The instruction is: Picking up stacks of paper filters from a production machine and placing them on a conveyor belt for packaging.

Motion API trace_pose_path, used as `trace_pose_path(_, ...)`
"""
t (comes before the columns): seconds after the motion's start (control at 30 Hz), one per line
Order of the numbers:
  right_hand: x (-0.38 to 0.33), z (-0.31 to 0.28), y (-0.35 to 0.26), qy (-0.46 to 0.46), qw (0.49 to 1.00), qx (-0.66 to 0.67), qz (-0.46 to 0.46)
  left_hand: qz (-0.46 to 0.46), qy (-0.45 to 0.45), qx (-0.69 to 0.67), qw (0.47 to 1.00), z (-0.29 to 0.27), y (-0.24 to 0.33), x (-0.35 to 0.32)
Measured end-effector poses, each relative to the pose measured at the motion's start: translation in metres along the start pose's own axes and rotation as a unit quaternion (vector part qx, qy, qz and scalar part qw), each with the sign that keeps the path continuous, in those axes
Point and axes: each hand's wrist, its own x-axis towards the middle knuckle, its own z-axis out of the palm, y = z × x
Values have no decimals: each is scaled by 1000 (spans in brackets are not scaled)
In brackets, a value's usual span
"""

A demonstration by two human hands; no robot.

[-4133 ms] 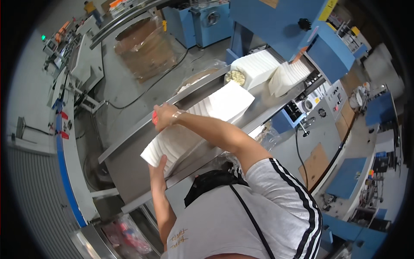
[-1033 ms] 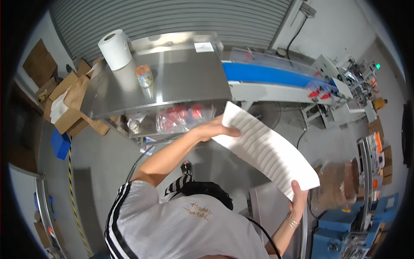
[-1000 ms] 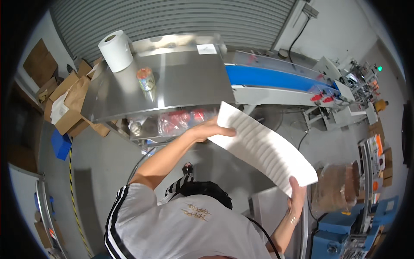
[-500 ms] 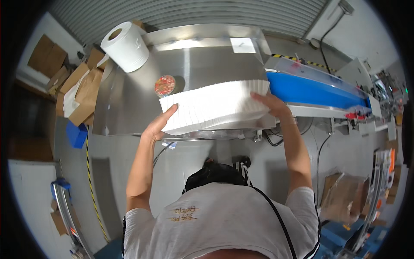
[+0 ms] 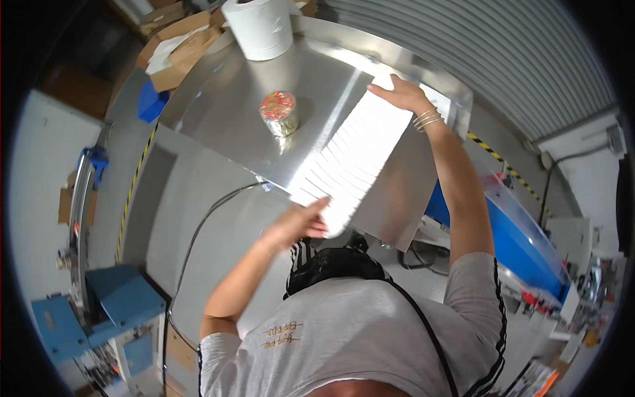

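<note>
Between my two hands is a long stack of thin white pieces, pressed together face to face, with fine dark gaps along it. It slants over the metal tray table from near me to the far right. My left hand, slightly blurred, grips the near end, thumb on top. At the far end my right hand presses against the stack, thumb laid along it and bracelets on the wrist. A short shiny cylinder with a red patterned top stands on the table, left of the stack and apart from it.
A big white roll stands at the table's far left, near open cardboard boxes and a blue bin. A blue conveyor belt runs off to the right. A black cable trails over the floor at left.
The stack has swung from lying crosswise to a steep slant, right end going far and left end coming near. Both hands moved with it. The whole view has turned.
</note>
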Motion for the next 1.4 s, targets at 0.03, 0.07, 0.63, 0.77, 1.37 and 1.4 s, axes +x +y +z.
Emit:
trace_pose_path(0.03,9,3,-7,18,999,-30,-29,-21,30,-70,997,27,-17,2)
trace_pose_path(0.07,15,8,-12,34,997,-32,-65,18,4,-157,987,56,-27,-1)
trace_pose_path(0.63,-44,41,-123,-19,871,-11,-492,-64,-195,-441,874,210,-83,-4)
trace_pose_path(0.77,-62,33,-79,51,861,26,-505,-79,-222,-436,869,218,-94,11)
trace_pose_path(1.37,-328,75,88,-149,784,598,73,-16,-344,-66,936,191,-46,8)
trace_pose_path(1.4,-328,93,89,-134,757,635,71,-1,-371,66,926,172,-37,6)
